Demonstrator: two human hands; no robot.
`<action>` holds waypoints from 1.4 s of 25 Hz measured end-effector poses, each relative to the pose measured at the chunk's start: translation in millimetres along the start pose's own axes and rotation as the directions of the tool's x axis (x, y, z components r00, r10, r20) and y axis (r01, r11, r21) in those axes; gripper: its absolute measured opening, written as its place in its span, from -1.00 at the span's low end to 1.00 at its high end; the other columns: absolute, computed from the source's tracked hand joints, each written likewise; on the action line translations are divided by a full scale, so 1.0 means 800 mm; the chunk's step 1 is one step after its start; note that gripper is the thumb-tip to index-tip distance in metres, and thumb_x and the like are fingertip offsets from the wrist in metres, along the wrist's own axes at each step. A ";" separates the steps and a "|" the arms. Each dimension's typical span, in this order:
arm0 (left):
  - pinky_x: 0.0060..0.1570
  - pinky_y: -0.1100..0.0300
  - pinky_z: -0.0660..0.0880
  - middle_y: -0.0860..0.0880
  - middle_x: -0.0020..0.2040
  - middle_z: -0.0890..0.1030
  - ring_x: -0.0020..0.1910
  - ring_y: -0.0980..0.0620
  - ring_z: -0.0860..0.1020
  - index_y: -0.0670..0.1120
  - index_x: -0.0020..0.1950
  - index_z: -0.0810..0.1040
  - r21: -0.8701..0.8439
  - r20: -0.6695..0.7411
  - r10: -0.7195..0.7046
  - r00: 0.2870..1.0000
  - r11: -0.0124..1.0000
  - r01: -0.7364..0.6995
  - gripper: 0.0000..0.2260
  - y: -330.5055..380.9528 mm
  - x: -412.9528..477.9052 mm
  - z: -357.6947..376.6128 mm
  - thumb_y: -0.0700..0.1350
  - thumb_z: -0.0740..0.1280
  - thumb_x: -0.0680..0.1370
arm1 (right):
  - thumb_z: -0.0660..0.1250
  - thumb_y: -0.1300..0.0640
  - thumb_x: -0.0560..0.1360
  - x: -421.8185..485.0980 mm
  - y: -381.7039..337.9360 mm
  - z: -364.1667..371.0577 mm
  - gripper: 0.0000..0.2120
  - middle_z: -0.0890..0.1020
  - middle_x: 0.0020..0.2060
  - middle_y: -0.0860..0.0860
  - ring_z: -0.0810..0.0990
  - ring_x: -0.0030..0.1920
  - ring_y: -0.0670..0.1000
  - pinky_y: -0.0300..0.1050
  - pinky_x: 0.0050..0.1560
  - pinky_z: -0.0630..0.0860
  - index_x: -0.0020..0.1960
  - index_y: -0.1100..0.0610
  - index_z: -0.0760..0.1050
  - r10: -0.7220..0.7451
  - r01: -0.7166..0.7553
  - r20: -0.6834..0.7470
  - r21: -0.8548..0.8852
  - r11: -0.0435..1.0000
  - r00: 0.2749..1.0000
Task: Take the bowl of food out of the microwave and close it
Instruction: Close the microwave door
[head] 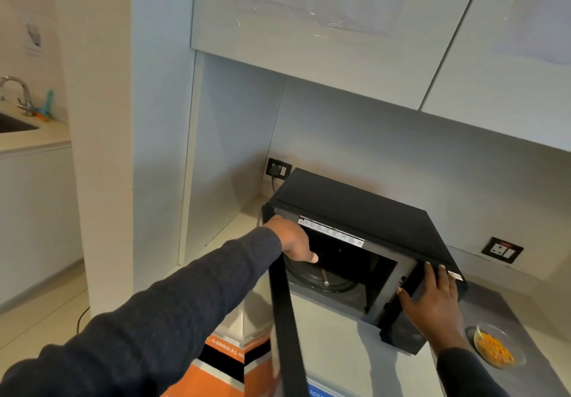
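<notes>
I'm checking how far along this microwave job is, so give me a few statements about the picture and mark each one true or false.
1. The microwave door is fully shut. False: it stands open, swung out toward the camera.
2. The glass bowl of orange food sits on the counter to the right of the microwave. True.
3. The bowl of food is inside the microwave. False: only the dark turntable shows in the cavity.
4. The left hand is at the top of the door near its hinge side. True.
5. The right hand holds the bowl. False: it rests flat against the microwave's right front edge.
</notes>
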State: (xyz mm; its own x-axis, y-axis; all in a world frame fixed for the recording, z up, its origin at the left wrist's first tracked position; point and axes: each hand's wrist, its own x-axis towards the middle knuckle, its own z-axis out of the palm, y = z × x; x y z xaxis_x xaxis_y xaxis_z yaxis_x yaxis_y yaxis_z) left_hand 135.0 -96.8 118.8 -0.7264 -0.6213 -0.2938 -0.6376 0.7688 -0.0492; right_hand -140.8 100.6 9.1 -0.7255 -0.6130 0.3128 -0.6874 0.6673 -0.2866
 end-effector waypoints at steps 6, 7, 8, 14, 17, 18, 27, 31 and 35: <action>0.50 -0.40 -0.14 -0.37 0.62 0.03 0.54 -0.53 -0.22 -0.11 0.53 0.42 -0.094 -0.083 -0.004 0.997 0.996 -0.004 -0.10 0.055 0.021 0.056 0.51 -0.12 0.51 | 0.34 -0.25 0.50 0.005 0.012 -0.004 -0.12 0.05 0.65 0.14 0.00 0.63 0.23 0.23 0.53 0.15 0.65 0.05 0.03 -0.023 0.023 0.037 -0.017 1.000 0.999; 0.49 -0.42 -0.15 -0.37 0.63 0.02 0.56 -0.49 -0.19 -0.11 0.54 0.41 -0.111 -0.157 0.018 0.987 0.993 -0.036 -0.12 0.065 0.026 0.058 0.49 -0.14 0.53 | 0.33 -0.26 0.51 0.006 0.015 -0.008 -0.14 0.07 0.65 0.14 0.02 0.62 0.23 0.23 0.54 0.14 0.64 0.04 0.05 -0.020 0.019 0.048 0.001 1.000 0.999; 0.48 -0.43 -0.17 -0.34 0.64 0.03 0.59 -0.43 -0.15 -0.10 0.55 0.39 -0.133 -0.225 0.045 0.973 0.988 -0.076 -0.14 0.070 0.033 0.060 0.47 -0.15 0.54 | 0.31 -0.27 0.52 0.007 0.013 -0.013 -0.17 0.08 0.64 0.14 0.04 0.62 0.23 0.23 0.55 0.12 0.64 0.03 0.07 -0.025 0.024 0.059 0.026 0.999 0.998; 0.56 -0.27 -0.11 -0.19 0.68 0.02 0.64 -0.19 -0.14 -0.02 0.66 0.13 -0.086 -0.414 0.272 0.869 0.939 -0.334 -0.20 0.090 0.092 0.059 0.44 -0.14 0.57 | 0.29 -0.25 0.53 -0.003 0.006 -0.074 -0.38 0.34 0.55 0.09 0.31 0.53 0.20 0.22 0.49 0.27 0.51 -0.02 0.37 0.120 -0.214 0.204 0.539 0.815 0.972; 0.58 -0.23 -0.07 -0.15 0.68 -0.12 0.65 -0.14 -0.15 0.00 0.67 0.04 -0.029 -0.480 0.337 0.810 0.917 -0.399 -0.21 0.095 0.117 0.055 0.44 -0.17 0.57 | 0.31 -0.19 0.55 -0.038 0.004 -0.072 -0.51 0.53 0.33 0.14 0.49 0.32 0.18 0.22 0.39 0.40 0.37 0.07 0.47 0.370 -0.339 0.168 0.818 0.466 0.914; 0.58 -0.22 -0.08 -0.15 0.68 -0.16 0.65 -0.14 -0.15 0.00 0.68 0.00 -0.030 -0.484 0.335 0.809 0.917 -0.398 -0.19 0.095 0.124 0.052 0.45 -0.18 0.56 | 0.30 -0.19 0.56 -0.056 0.000 -0.060 -0.53 0.53 0.28 0.14 0.52 0.22 0.15 0.19 0.32 0.42 0.32 0.09 0.47 0.440 -0.372 0.200 0.860 0.349 0.875; 0.56 -0.23 0.01 -0.11 0.68 0.07 0.64 -0.16 0.03 0.02 0.67 0.06 0.017 -0.427 0.307 0.851 0.943 -0.331 -0.03 0.111 0.180 0.030 0.60 -0.19 0.42 | 0.27 -0.27 0.54 -0.121 -0.031 0.097 -0.24 0.38 0.50 0.27 0.44 0.41 0.36 0.28 0.41 0.40 0.55 0.18 0.25 0.232 -0.570 0.737 0.649 -0.504 0.635; 0.49 -0.19 0.18 -0.11 0.62 0.24 0.57 -0.16 0.20 0.01 0.62 0.21 0.080 -0.523 0.316 0.791 0.943 -0.324 -0.14 0.111 0.191 0.034 0.51 -0.16 0.50 | 0.28 -0.34 0.50 -0.088 -0.050 0.104 -0.15 0.21 0.58 0.27 0.34 0.48 0.40 0.36 0.43 0.35 0.62 0.06 0.10 0.197 -0.420 0.697 0.606 -0.675 0.690; 0.41 -0.18 0.30 -0.11 0.54 0.37 0.49 -0.16 0.31 0.01 0.57 0.29 0.141 -0.586 0.329 0.740 0.941 -0.307 -0.23 0.110 0.202 0.040 0.46 -0.14 0.56 | 0.26 -0.37 0.50 -0.071 -0.056 0.103 -0.09 0.18 0.59 0.28 0.36 0.47 0.39 0.36 0.42 0.37 0.64 0.08 0.02 0.220 -0.371 0.676 0.613 -0.698 0.704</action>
State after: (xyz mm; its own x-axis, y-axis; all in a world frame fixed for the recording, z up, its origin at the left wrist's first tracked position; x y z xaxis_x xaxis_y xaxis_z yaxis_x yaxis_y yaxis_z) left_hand -30.5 -124.5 36.0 -0.8981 -0.2955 0.3256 -0.3406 0.9359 -0.0902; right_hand -71.8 70.5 -70.8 -0.6839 -0.5704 -0.4549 0.7283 -0.4976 -0.4711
